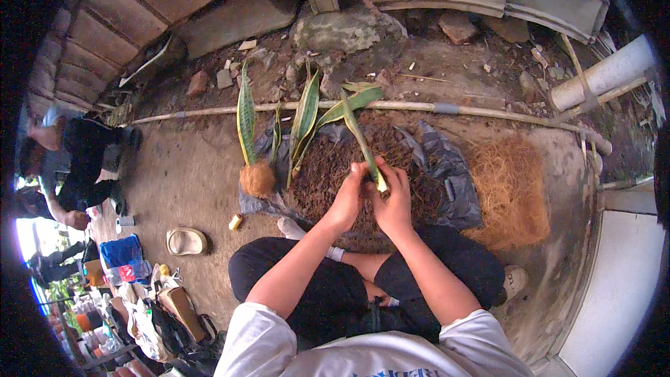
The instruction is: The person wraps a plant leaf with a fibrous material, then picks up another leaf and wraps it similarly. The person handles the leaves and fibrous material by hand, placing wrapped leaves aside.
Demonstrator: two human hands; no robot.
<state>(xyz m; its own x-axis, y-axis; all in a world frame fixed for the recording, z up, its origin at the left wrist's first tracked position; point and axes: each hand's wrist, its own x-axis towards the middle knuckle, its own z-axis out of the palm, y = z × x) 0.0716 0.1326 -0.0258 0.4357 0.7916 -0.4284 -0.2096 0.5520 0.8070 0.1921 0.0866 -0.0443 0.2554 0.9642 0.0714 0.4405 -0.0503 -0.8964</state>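
A variegated snake plant leaf (357, 129) slants up and away above the soil, its pale cut base towards me. My right hand (393, 201) grips it near that base. From the other side my left hand (346, 203) closes on the lower part; its fingertips are partly hidden. Beneath both hands, dark loose soil (319, 183) lies heaped on a black plastic sheet (460, 188). Several more snake plant leaves (304, 110) rest at the heap's far left. Left of them stands a snake plant (246, 115) with its base wrapped in a brown fibre ball (257, 180).
Brown coconut fibre (507, 193) is spread at the right. A pale pipe (324, 108) crosses behind the soil, with rubble (335, 31) beyond. To the left are a beige hat-like item (186, 242), a small yellowish roll (235, 222), bags (141, 319) and another person (78, 162).
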